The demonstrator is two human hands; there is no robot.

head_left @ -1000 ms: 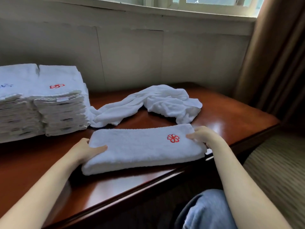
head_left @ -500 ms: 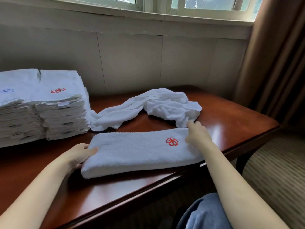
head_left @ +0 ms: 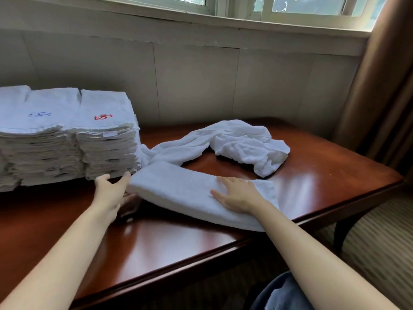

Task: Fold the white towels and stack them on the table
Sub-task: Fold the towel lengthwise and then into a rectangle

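A folded white towel (head_left: 183,191) lies slanted on the red-brown table (head_left: 156,240), its left end raised a little and almost touching the nearer of two tall stacks of folded towels (head_left: 107,153). My left hand (head_left: 110,193) grips that raised left end, with fingers tucked beneath it. Spread flat on top of the towel's right half is my right hand (head_left: 239,195), fingers apart. The towel's right end reaches the table's front edge. Behind it sprawls a crumpled, unfolded white towel (head_left: 241,146).
The second stack (head_left: 38,153) stands at the far left against the white wall. A brown curtain (head_left: 384,86) hangs at the right. Striped carpet (head_left: 380,242) lies beyond the table's right corner. My knee in jeans (head_left: 283,294) is below the front edge.
The folded towel has slid left and back toward the stack and turned slantwise. My right hand moved from its right end onto its top, covering the red emblem. My left hand moved with the left end.
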